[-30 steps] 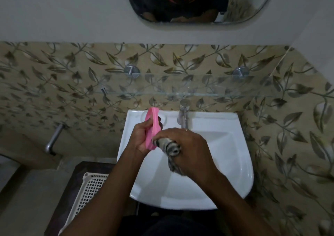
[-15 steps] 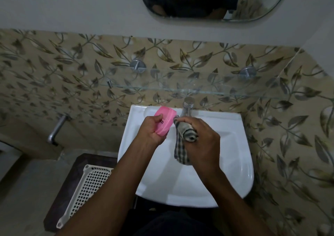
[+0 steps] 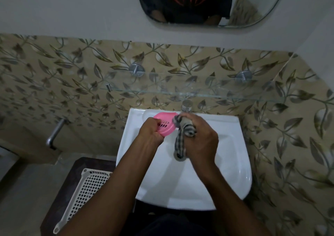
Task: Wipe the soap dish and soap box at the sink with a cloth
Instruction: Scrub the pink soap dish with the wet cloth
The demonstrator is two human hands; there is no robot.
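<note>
My left hand [image 3: 151,132] grips a pink soap dish [image 3: 165,123] with drain slots, held flat-side up over the back left of the white sink [image 3: 233,163]. Just to its right, my right hand [image 3: 200,141] is closed around a bunched checked cloth [image 3: 182,134]. The cloth's top touches the dish's right edge, and a loose tail hangs down into the basin. No separate soap box is visible.
A chrome tap [image 3: 186,105] stands at the sink's back, right behind the cloth. A glass shelf [image 3: 180,91] juts from the leaf-patterned wall above it, under a mirror [image 3: 207,4]. A white plastic basket [image 3: 86,192] lies on a dark stool at lower left; a metal pipe [image 3: 55,134] sticks out left.
The dish has turned from edge-on to slotted face up and moved back toward the tap. My right hand shifted with the cloth from the dish's front to its right edge.
</note>
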